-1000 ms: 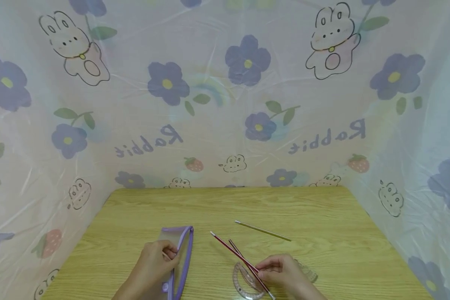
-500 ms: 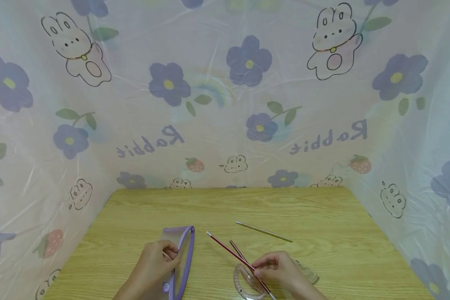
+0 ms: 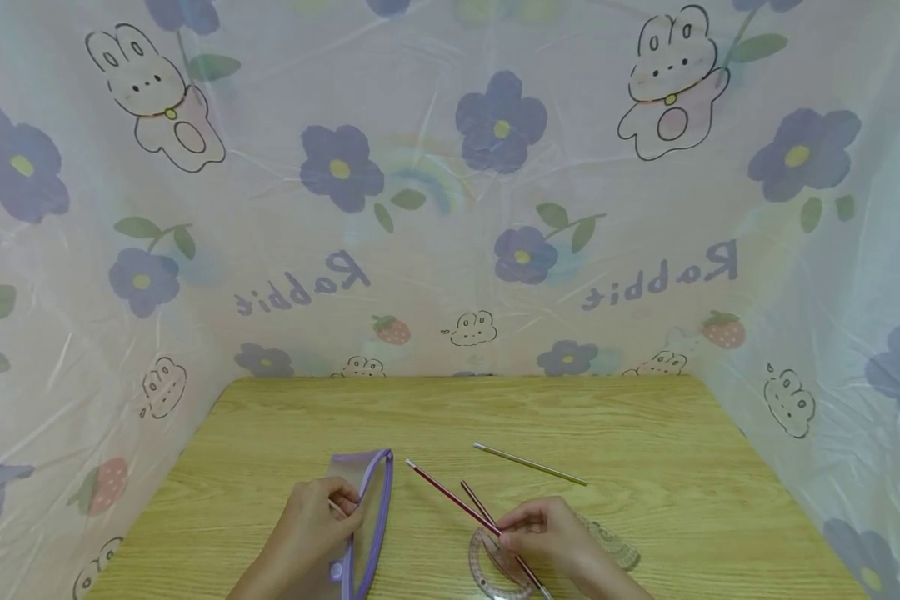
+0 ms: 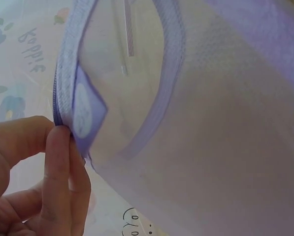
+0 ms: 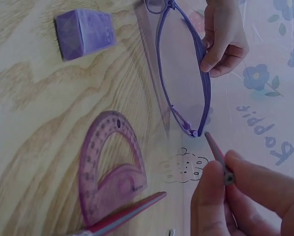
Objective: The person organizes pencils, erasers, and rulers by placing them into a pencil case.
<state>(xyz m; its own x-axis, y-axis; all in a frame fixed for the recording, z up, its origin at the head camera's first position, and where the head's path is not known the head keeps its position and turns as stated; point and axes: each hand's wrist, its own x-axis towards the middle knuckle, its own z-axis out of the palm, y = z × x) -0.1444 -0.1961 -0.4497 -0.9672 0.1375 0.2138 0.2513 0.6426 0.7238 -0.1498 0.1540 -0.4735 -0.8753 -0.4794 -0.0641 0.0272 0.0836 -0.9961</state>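
The left hand (image 3: pixel 318 521) has its thumb and fingers pinched on the rim of a translucent pouch (image 3: pixel 382 525) with purple trim, drawing one edge aside so that the mouth gapes; its forearm slants in from the bottom edge of the head view, up toward the middle. The right hand (image 3: pixel 551 533) pinches a red pencil (image 3: pixel 453 497) between thumb and fingertips, its other fingers bent beneath, and its forearm slants in the opposite way. The pencil's pale-tipped end points toward the pouch, near its rim but outside the mouth. Beneath, a second, dark red pencil (image 3: pixel 476 500) lies by the clear protractor (image 5: pixel 90 169) on the tabletop (image 3: pixel 270 433). A gold pencil (image 3: pixel 528 463) lies farther back, and a clear, curved-edged piece (image 3: pixel 615 546) sits partly hidden beside the right hand. The right wrist view also shows a purple block (image 5: pixel 85 34) near the pouch.
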